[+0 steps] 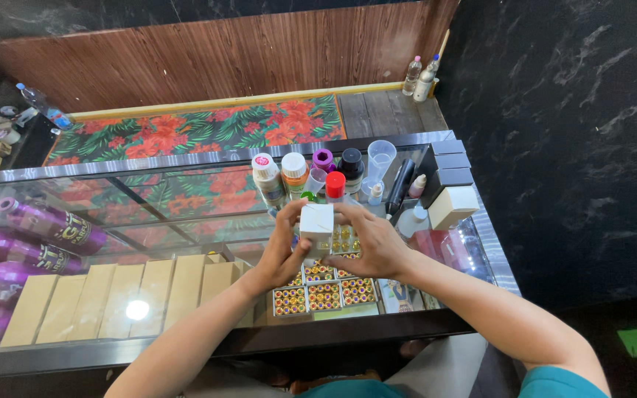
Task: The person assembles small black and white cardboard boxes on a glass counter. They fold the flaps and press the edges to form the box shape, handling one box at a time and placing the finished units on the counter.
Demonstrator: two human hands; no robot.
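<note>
Fingers (298, 215) of both hands are closed around a small white box (317, 228), held just above the glass table (186, 193) near its right end. The left hand (283, 249) grips the box's left side, thumb and fingertips wrapped over its edge; the right hand (371, 242) covers the right side and top, fingers curled on it.

Just behind the box stands a row of bottles: a white-capped bottle (267, 178), an orange-labelled bottle (295, 173), a purple-capped one (323, 159), a black-capped one (351, 165) and a red-capped one (335, 186) (this one nearly touches the box in the view). A clear measuring cup (380, 158) and a cream box (453, 206) stand to the right, beside dark grey boxes (447, 163).

Under the glass lie trays of small gold vials (324, 295), a row of tan cartons (119, 298) and purple bottles (47, 225) at far left.

Both forearms reach forward from the bottom edge, wrists bent inward so the hands meet at the box.
</note>
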